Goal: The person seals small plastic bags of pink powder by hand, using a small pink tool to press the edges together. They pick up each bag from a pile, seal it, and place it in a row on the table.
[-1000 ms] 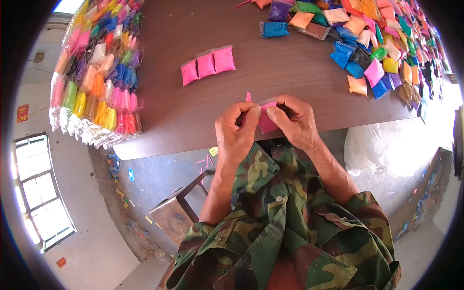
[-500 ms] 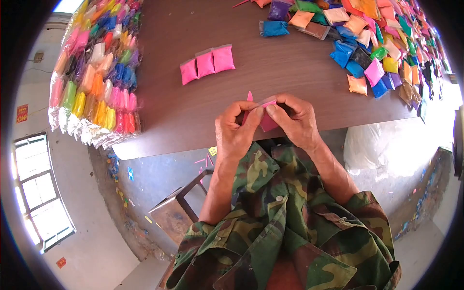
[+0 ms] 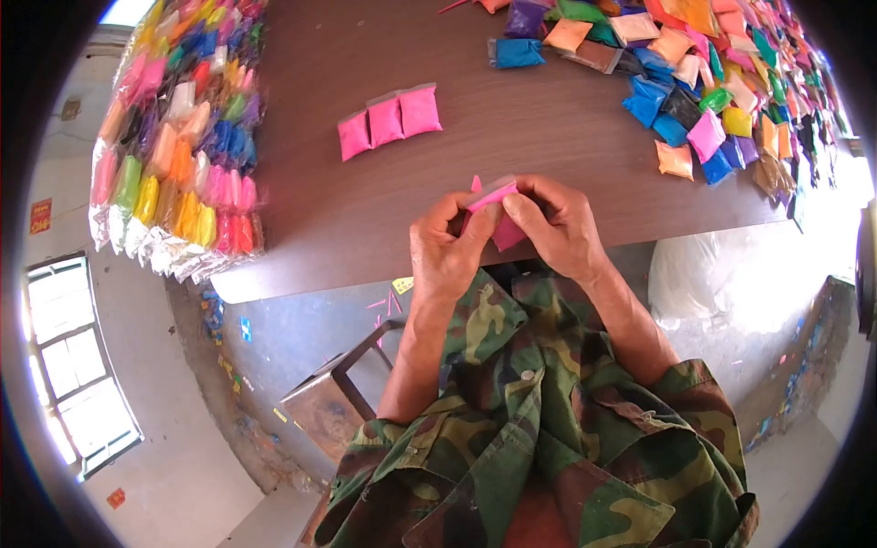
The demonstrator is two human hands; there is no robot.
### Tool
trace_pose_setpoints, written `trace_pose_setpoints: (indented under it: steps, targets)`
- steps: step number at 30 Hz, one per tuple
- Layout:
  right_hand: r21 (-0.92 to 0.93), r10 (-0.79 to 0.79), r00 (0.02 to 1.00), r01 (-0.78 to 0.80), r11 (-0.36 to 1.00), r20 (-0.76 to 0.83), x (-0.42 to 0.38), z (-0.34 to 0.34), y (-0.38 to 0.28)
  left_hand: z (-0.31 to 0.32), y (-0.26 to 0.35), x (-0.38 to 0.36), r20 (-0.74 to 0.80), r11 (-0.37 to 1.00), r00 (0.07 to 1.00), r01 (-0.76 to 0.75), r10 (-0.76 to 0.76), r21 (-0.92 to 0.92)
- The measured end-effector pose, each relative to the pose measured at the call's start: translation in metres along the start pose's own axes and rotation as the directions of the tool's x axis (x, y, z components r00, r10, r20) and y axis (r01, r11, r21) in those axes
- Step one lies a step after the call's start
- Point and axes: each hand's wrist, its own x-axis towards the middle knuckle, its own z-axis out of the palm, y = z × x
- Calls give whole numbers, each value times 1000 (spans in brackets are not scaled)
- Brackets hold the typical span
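A small clear bag of pink clay-like material (image 3: 509,237) is pinched between my two hands at the table's front edge. My left hand (image 3: 445,245) grips its left side, thumb pressed on the front. The right hand (image 3: 562,233) holds the other side, its thumb close to the left one. The bag's clear top edge rises above both thumbs. A thin pink tip (image 3: 476,184) sticks up by my left fingers; its lower part is hidden. Beyond my hands, three filled pink bags (image 3: 387,119) lie side by side on the brown table (image 3: 315,210).
Stacked long bags of many colours (image 3: 164,151) line the table's left side. A heap of small coloured packets (image 3: 681,110) covers the right. Below the table are a stool (image 3: 333,411) at left and a white plastic sack (image 3: 687,279) at right.
The pink bag has tipped between my fingers, so more of its pink upper part shows above the thumbs. Both hands keep nearly the same place and grip.
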Motion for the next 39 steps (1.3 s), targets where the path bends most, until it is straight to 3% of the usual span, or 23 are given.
trace_pose_setpoints:
  steps: [5, 8, 12, 15, 18, 23, 26, 29, 32, 33, 36, 37, 39]
  targets:
    - [-57, -17, 1000, 18, 998, 19, 0, -4, 6, -10, -7, -1, 7, 995, 998, 67, -68, 68]
    - [-88, -50, 999, 52, 995, 20, -1, -7, 7, 4, 3, -3, -48, 997, 996, 73, -72, 9]
    - [-87, -124, 992, 125, 988, 20, 0, -6, 12, -7, -7, -2, 48, 997, 997, 55, -58, 52]
    - [-44, -36, 999, 36, 998, 1, 0, -3, 7, -7, -7, 2, 54, 996, 998, 25, -30, 82]
    - [117, -42, 998, 47, 992, -43, 3, 3, 9, -4, -8, 5, 58, 999, 998, -2, -1, 52]
    - [-46, -64, 997, 62, 997, -45, 1, -2, 9, 1, 0, -4, 14, 986, 991, 128, -130, 112]
    - [-56, -85, 994, 81, 995, -66, -1, -3, 11, -8, -18, -9, 89, 978, 985, 133, -148, 159]
    - [-72, -90, 993, 84, 994, -76, 1, 0, 9, -3, -13, -9, 65, 983, 991, 104, -114, 149]
    - [-17, -59, 995, 58, 998, -81, 1, 5, 8, 6, 1, -7, 22, 996, 996, 86, -86, 22]
    - [13, -45, 995, 47, 999, -85, 2, 6, 8, 3, -2, -5, 11, 995, 997, 76, -77, 68]
    - [-247, -91, 996, 93, 965, 17, 4, -1, 0, -7, -9, -3, 16, 977, 996, 82, -87, 195]
    - [-208, -80, 997, 83, 975, 19, 4, -1, 0, -10, -6, -2, 17, 960, 994, 103, -111, 261]
    - [-195, -117, 993, 117, 974, 8, 5, -1, 5, -9, -4, -2, 48, 980, 989, 130, -138, 149]
